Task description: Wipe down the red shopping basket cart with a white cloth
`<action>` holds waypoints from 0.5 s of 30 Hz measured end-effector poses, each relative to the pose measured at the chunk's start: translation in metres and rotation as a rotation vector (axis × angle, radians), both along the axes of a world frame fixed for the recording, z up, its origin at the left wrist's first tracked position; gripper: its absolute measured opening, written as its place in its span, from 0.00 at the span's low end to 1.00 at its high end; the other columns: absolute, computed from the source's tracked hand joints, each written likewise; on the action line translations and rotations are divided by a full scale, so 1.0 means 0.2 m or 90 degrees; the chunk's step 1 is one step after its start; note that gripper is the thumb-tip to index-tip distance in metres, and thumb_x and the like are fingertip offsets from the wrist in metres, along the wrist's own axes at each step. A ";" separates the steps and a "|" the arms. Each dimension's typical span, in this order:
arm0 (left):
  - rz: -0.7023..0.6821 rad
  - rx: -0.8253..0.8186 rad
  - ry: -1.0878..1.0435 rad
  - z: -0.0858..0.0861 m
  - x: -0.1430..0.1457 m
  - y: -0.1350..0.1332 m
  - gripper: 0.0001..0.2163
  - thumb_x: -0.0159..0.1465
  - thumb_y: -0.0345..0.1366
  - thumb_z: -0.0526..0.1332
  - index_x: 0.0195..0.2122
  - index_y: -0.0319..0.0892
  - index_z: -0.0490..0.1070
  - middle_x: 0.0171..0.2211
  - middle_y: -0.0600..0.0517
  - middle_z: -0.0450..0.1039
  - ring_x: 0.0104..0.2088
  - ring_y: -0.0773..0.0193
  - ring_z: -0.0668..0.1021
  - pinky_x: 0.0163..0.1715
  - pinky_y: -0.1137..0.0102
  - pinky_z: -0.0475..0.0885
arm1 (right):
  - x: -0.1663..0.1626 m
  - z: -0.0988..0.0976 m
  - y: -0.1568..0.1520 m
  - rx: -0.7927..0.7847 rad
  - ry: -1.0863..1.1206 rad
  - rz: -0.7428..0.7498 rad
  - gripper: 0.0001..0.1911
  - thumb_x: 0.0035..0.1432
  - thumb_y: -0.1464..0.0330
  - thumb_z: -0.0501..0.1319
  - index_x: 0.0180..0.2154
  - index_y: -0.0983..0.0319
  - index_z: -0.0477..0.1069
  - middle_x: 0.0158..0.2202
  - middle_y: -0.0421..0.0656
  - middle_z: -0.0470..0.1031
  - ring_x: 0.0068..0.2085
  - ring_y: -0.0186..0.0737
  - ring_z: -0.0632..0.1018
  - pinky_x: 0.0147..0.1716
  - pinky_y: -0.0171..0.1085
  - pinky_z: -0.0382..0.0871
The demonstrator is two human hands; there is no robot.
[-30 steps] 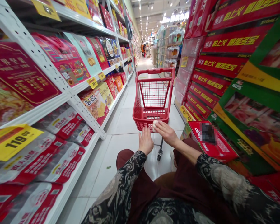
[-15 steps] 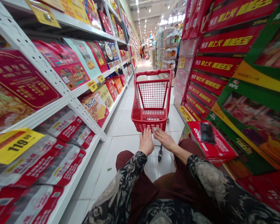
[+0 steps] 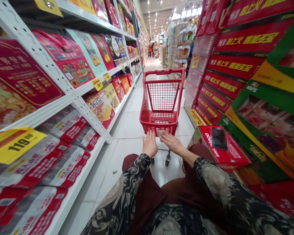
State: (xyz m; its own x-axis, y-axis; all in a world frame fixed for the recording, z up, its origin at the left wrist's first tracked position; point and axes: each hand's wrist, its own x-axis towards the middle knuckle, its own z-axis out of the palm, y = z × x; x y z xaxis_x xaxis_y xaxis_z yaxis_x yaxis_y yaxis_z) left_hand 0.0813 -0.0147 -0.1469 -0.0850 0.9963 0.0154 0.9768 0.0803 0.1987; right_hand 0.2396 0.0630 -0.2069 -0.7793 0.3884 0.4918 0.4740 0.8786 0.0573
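A red shopping cart (image 3: 147,116) stands in the aisle just in front of my bent knees. My left hand (image 3: 150,146) rests with straight fingers against the lower front edge of its basket, holding nothing. My right hand (image 3: 171,142) lies beside it, fingers pressing a small pale cloth (image 3: 162,133) onto the same edge. The cloth is mostly hidden under the fingers. The basket looks empty.
White shelves (image 3: 71,101) on the left hold boxed and bagged goods with yellow price tags (image 3: 14,143). Stacked red cartons (image 3: 225,81) line the right, and a red box (image 3: 222,153) lies by my right knee. People (image 3: 150,47) stand far down the tiled aisle (image 3: 127,130).
My left hand has moved up to the basket's lower edge. My right hand with the cloth has slid a little along the basket front. The view has shifted slightly.
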 end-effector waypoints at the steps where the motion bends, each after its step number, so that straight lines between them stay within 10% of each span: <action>1: -0.003 -0.006 -0.001 -0.01 -0.01 0.00 0.36 0.54 0.26 0.53 0.65 0.35 0.44 0.68 0.40 0.41 0.67 0.53 0.48 0.63 0.49 0.48 | 0.00 0.00 -0.01 -0.001 -0.006 0.003 0.17 0.61 0.77 0.55 0.50 0.64 0.71 0.53 0.51 0.73 0.58 0.46 0.70 0.55 0.49 0.69; 9: 0.079 0.015 -0.010 0.03 -0.11 0.02 0.37 0.55 0.26 0.54 0.66 0.35 0.42 0.68 0.40 0.40 0.67 0.52 0.47 0.63 0.49 0.48 | -0.24 0.29 0.01 0.048 0.137 0.063 0.21 0.64 0.76 0.48 0.57 0.62 0.65 0.59 0.47 0.66 0.65 0.42 0.58 0.63 0.50 0.57; 15: 0.062 0.011 0.009 0.01 -0.12 0.00 0.36 0.55 0.26 0.54 0.65 0.33 0.43 0.68 0.39 0.40 0.67 0.52 0.48 0.63 0.49 0.47 | -0.29 0.11 0.04 -0.002 0.035 0.042 0.18 0.61 0.78 0.54 0.52 0.65 0.69 0.56 0.51 0.69 0.62 0.44 0.65 0.60 0.49 0.61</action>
